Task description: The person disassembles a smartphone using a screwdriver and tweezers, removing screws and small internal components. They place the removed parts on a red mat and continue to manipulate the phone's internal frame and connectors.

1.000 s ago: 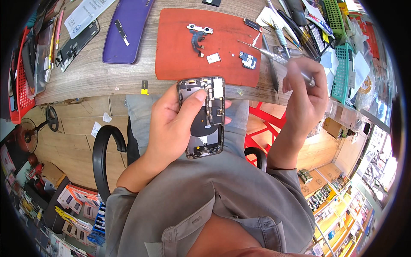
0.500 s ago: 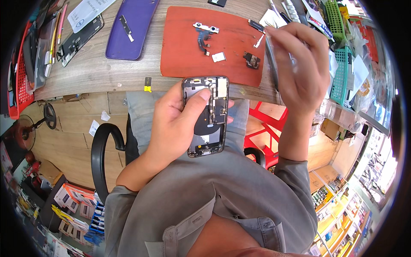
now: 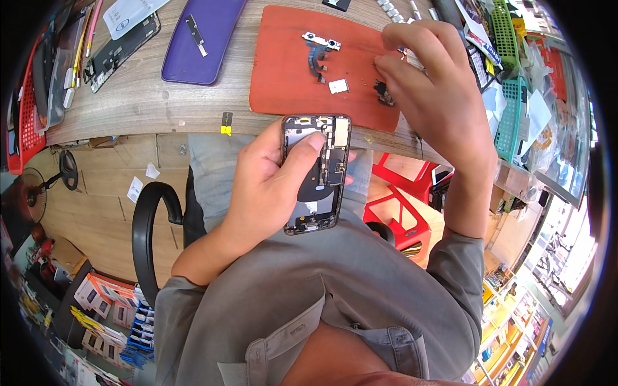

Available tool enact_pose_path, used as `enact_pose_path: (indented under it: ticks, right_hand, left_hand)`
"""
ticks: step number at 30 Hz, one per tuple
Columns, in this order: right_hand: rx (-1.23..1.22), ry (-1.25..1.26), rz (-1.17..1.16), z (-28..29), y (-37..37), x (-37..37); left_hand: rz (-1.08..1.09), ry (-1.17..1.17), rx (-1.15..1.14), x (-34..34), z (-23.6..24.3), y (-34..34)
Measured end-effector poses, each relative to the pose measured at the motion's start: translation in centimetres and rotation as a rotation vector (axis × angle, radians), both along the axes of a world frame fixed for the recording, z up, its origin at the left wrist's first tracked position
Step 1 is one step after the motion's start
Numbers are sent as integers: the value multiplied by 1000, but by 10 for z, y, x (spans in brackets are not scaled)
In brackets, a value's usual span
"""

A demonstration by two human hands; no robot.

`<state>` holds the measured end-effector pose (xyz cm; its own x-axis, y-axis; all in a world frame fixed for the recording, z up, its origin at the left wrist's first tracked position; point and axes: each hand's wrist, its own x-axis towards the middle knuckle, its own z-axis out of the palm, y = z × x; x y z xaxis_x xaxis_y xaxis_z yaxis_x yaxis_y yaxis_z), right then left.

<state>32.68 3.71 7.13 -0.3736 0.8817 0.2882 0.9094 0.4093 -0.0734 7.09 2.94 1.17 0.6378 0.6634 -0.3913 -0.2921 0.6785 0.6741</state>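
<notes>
An opened phone (image 3: 317,206), its inner boards and frame bare, lies tilted up in my left hand (image 3: 261,180). The thumb presses on its upper part while the fingers wrap behind, their tips showing at the right side. My right hand (image 3: 441,90) hovers over the right edge of an orange-red mat (image 3: 283,96), fingers bent with a gap between thumb and forefinger. Under it, a small dark part (image 3: 384,93) is partly hidden, and a bit of metal shows through the gap. Left of it on the mat lie a camera module with flex cable (image 3: 315,55) and a white card tray (image 3: 338,86).
A purple tray (image 3: 193,64) holding a thin dark strip part stands to the left, beside a dark phone screen assembly (image 3: 125,51). A yellow-black sticker (image 3: 226,122) lies near the table edge. Green baskets (image 3: 510,122) stand at right, a red basket (image 3: 29,128) at far left.
My right hand has come left and lower over the mat's right side, its fingers now covering the long part there. My left hand still holds the phone. The whole view has shifted slightly.
</notes>
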Motion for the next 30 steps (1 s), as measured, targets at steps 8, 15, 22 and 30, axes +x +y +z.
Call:
enact_pose_path:
  ticks: [8,15,22,30]
  right_hand:
    - [-114,-79,32,13,14,-6]
    - [166,91,196,9,-6,-9]
    - [128,248,147,-8,-43,-42]
    - [171,170,149,-9,-45,-46]
  left_hand:
    - [35,-15,0,4,2,-3]
    - [16,3,24,3,6,-1]
    - [-1,62,73,2,19,-5]
    - [13,86,173,1,15,-8]
